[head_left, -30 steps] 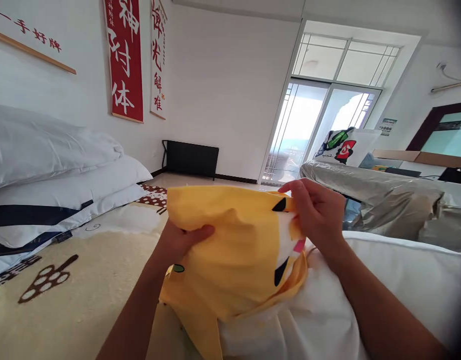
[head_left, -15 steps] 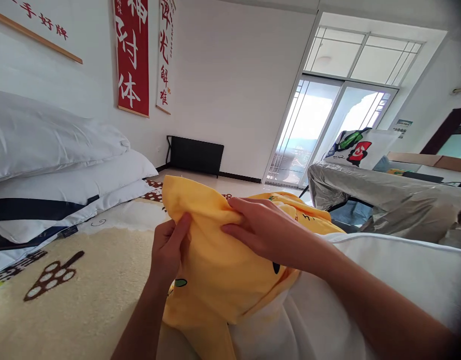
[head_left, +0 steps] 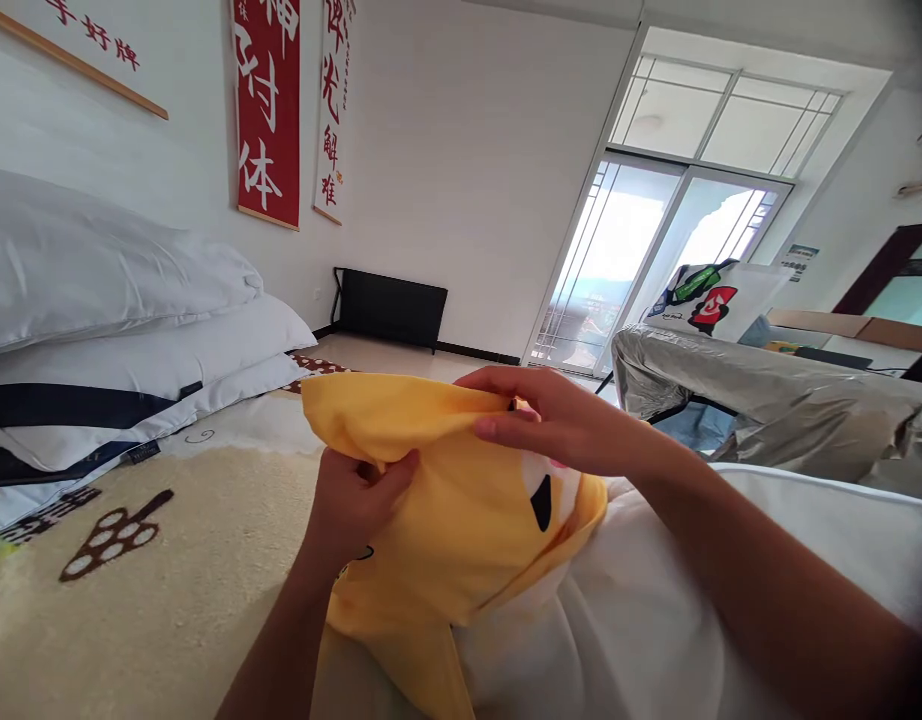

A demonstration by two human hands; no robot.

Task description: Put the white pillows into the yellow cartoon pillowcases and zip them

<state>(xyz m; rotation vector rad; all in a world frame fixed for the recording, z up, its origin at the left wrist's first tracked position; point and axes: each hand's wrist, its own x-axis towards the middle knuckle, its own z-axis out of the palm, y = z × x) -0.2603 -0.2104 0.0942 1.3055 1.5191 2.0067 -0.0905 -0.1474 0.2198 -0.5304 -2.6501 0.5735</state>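
A yellow printed cloth is bunched up in front of me, with dark, white and pink patches on its right side. I cannot tell whether it is a cover or a garment. My left hand grips its left part, thumb pressed on top and fingers tucked behind. On the upper right edge, my right hand pinches the cloth between thumb and fingers. A folded flap rises between the two hands. Below and right of the cloth lies a puffy white quilt or pillow, partly hidden by my right forearm.
Stacked white pillows stand at the left on a cream patterned blanket. A silver-grey covered piece of furniture at the right carries a printed bag. A black panel leans near the far wall.
The flap has folded down and spread leftward. My left hand has moved slightly right and down, my right hand slightly right. The yellow cloth seen behind my right hand is mostly out of sight now.
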